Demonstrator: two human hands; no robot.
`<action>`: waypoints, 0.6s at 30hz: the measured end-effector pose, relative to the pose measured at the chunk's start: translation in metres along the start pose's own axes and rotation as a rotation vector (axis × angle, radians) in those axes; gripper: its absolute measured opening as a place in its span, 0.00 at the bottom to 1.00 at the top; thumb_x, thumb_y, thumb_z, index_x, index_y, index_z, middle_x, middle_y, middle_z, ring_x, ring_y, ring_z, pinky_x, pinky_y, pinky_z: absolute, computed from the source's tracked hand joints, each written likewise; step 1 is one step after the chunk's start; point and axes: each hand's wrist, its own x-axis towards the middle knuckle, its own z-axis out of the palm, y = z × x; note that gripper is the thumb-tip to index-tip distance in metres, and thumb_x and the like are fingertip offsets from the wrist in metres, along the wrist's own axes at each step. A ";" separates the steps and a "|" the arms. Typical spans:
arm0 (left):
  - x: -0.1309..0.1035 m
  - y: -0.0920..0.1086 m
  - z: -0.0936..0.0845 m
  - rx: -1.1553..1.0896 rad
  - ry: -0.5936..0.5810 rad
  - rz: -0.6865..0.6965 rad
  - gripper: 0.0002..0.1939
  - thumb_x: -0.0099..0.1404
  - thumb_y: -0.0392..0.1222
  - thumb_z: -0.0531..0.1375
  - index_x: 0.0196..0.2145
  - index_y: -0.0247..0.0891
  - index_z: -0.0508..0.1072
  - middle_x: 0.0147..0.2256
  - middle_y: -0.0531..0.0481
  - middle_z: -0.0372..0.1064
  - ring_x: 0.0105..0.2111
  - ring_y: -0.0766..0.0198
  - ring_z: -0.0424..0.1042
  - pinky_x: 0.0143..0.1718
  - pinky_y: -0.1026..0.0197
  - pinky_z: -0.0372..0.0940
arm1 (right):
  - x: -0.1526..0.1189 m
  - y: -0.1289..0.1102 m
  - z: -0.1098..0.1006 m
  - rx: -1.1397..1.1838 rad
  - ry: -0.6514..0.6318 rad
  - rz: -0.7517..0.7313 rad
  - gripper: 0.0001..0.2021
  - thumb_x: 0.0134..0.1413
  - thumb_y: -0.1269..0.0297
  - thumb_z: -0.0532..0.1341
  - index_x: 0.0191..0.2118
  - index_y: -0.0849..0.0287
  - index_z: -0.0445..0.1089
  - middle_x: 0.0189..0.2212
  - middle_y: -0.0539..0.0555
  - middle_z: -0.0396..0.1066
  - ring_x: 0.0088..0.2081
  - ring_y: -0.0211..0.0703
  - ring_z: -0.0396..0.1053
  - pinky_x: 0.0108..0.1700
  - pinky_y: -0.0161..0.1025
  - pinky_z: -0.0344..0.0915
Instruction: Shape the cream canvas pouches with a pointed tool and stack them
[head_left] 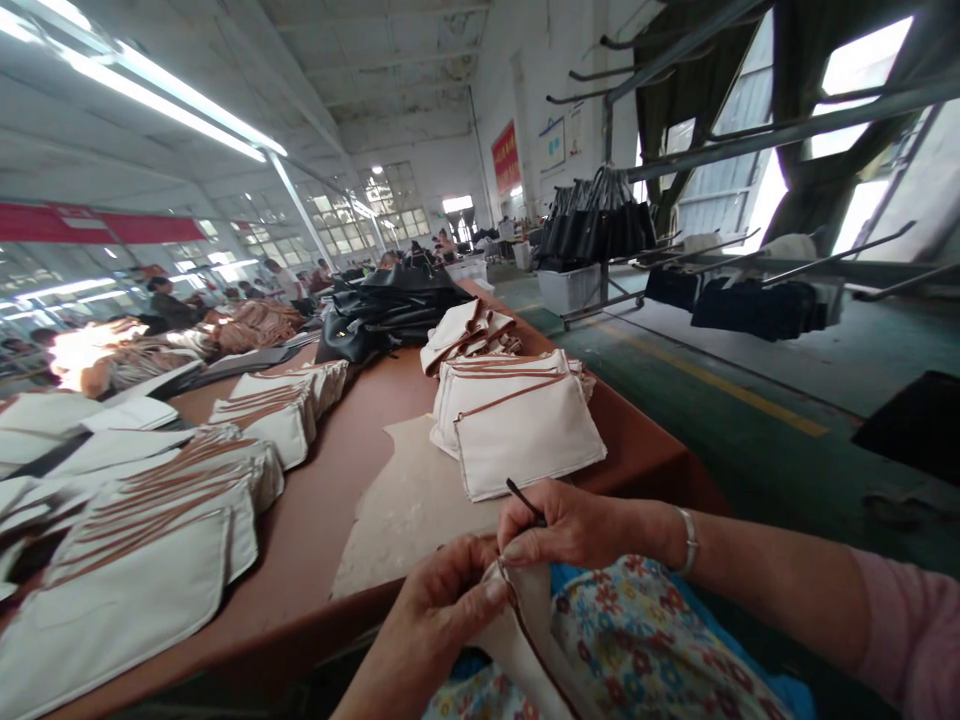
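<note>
My left hand pinches the top edge of a cream piece with a brown-lined edge, held over my lap at the table's front edge. Against it, my right hand is closed on the same piece, thumb and fingertips at its corner. A thin dark tool sticks up from between the right fingers; its lower end is hidden. Just beyond the hands lies a stack of cream pouches with brown edges. A floral cloth covers my lap.
Rows of cream pouches lie on the left of the brown table. A beige sheet is in front of me. Black pieces are piled farther back. At the right stands a metal rack with black bags. People work in the distance.
</note>
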 end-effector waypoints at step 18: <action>0.010 -0.006 0.015 0.206 0.259 -0.025 0.15 0.58 0.50 0.65 0.28 0.34 0.70 0.23 0.55 0.62 0.24 0.69 0.56 0.25 0.68 0.51 | 0.006 0.001 0.003 -0.050 0.063 0.145 0.09 0.43 0.66 0.67 0.28 0.67 0.70 0.20 0.45 0.63 0.22 0.28 0.55 0.23 0.27 0.52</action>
